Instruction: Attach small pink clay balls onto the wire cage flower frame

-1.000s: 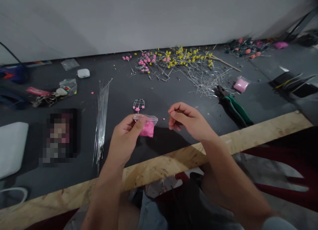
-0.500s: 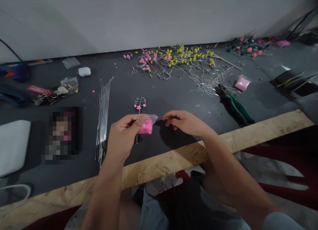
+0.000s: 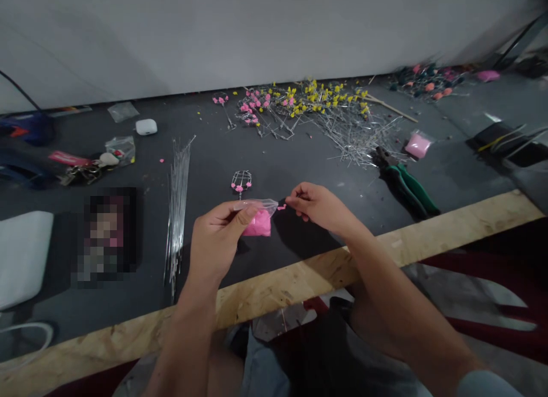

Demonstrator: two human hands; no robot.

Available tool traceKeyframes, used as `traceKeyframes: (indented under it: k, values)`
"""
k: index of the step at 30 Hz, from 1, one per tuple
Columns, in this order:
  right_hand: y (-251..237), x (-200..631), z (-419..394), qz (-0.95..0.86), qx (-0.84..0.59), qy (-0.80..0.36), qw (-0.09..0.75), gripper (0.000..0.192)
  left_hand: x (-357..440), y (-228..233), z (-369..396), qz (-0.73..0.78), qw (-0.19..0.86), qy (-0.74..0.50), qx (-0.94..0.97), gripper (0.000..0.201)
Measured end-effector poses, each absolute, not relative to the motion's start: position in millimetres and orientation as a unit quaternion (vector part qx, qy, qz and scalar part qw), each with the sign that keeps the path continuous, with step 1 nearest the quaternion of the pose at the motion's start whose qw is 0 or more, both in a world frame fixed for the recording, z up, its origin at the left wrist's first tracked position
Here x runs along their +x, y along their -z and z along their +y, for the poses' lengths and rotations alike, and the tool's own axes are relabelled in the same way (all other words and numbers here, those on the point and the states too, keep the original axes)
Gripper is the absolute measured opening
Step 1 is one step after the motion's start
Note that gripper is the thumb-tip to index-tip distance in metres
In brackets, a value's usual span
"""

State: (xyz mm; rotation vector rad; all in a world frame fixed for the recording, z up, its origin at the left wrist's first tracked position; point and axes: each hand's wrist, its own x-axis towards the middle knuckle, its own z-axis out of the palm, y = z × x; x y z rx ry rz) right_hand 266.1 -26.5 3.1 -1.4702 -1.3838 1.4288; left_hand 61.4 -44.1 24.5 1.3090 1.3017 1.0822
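Two hands work over the dark tabletop, both forearms reaching in from 6 o'clock. One small clear bag of pink beads sits pinched between thumb and fingers of the left hand, raised just above the tabletop with its mouth toward 12 o'clock. The right hand is at 3 o'clock of the bag, fingers drawn together, tips closed on one pink bead right at the bag's mouth. One small wire cage with pink beads lies at 12 o'clock of the bag, apart from it. One bundle of straight wires lies at 9 o'clock. One pair of green-handled pliers lies at 2 o'clock, near a second pink bag.
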Motion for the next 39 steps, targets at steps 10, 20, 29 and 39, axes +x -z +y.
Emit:
traceKeyframes:
  k: [10, 20, 29, 39]
  values:
    - [-28.5, 249.2, -44.3, -0.522, -0.45, -0.579, 0.436, 0.02, 74.0, -21.3, -47.0, 0.539, 0.495, -0.456, 0.507, 0.021]
    - [-26.3, 243.8, -48.7, -0.548, -0.474, -0.528, 0.442, 0.02, 75.1, -27.6, -50.2, 0.558, 0.424, -0.422, 0.575, 0.018]
    - [-25.2, 237.8, -55.5, -0.613, -0.477, -0.46, 0.43, 0.017, 77.7, -28.6, -54.6, 0.557, 0.418, -0.43, 0.575, 0.013]
    - [-56.2, 238.7, -73.7, -0.586, -0.426, -0.48, 0.495, 0.029, 61.2, -29.3, -32.3, 0.596, 0.434, -0.492, 0.463, 0.014]
